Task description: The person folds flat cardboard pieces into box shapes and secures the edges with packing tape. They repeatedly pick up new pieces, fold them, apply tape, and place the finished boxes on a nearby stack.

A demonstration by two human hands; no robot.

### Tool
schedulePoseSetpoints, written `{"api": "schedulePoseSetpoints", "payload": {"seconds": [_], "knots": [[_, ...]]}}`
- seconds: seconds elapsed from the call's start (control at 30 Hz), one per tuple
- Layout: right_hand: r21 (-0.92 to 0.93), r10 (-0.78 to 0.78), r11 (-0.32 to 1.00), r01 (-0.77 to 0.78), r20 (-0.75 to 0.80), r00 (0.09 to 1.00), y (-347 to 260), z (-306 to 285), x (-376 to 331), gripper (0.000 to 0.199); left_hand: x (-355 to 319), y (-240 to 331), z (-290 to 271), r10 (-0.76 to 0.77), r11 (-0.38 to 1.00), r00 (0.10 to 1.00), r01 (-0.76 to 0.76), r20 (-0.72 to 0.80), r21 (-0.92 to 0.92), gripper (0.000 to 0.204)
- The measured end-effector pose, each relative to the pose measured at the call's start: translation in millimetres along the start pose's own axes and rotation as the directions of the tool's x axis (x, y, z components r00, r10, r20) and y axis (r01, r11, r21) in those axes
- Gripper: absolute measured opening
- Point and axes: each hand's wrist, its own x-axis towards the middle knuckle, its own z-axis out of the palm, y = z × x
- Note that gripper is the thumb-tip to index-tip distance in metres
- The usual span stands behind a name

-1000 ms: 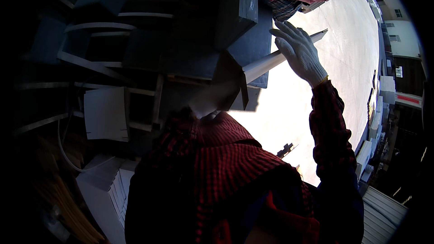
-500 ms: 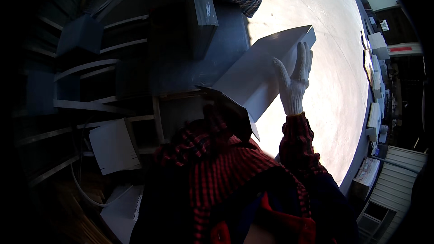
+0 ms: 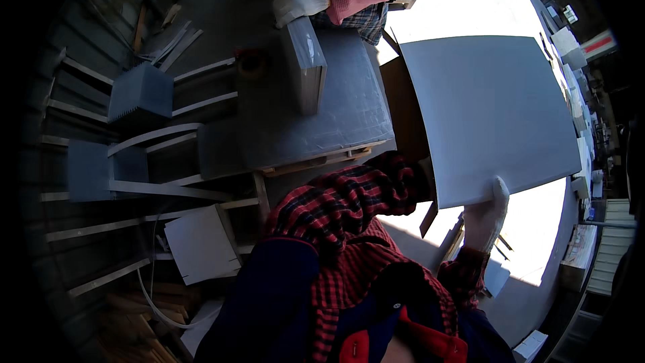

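A large grey-white cardboard box (image 3: 494, 117) is held up in front of me on the right, with its broad face towards me. Its brown side (image 3: 405, 104) shows along the left, and a narrow flap hangs at the lower left corner. My right hand (image 3: 489, 215), in a white glove, grips the box's near edge, thumb on the broad face and fingers hidden behind. The left sleeve (image 3: 396, 181), red and black checked, reaches the box's brown side. My left hand is almost wholly lost in shadow there, its fingers hidden.
A grey-topped pallet stack (image 3: 349, 94) stands ahead. Across it, a co-worker's gloved hand (image 3: 295, 3) rests on an upright grey bundle (image 3: 306, 67). Left are wooden rails, grey blocks (image 3: 141, 94) and a white carton (image 3: 201, 245). Wood strips (image 3: 141, 323) lie lower left.
The box has swung to the right and turned its broad face towards me. My right hand, open against its side before, has come down and now grips its near edge.
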Motion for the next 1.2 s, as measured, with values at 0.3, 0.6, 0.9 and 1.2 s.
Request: {"api": "schedulePoseSetpoints", "payload": {"seconds": [0.3, 0.6, 0.9, 1.2], "knots": [[-0.695, -0.404, 0.449, 0.562, 0.403, 0.821, 25, 6, 65, 0.010, 57, -113, -71, -0.450, 0.625, 0.860, 0.496, 0.241, -0.603, 0.051], [-0.780, -0.210, 0.215, 0.587, 0.550, 0.808, 53, 69, 65, 0.024, 44, -329, -127, -0.280, -0.785, 0.802, 0.126, 0.528, -0.607, 0.053], [-0.951, -0.263, 0.239, 0.198, 0.133, 0.956, 129, 102, 61, 0.034, 197, -311, -227, -0.250, -0.278, 0.716, 0.592, 0.652, -0.757, 0.050], [-0.903, -0.114, 0.419, -0.097, -0.159, 0.981, 224, 112, -3, 0.038, 199, -360, -209, -0.288, 0.097, 0.416, 0.909, 0.863, -0.405, 0.047]]}}
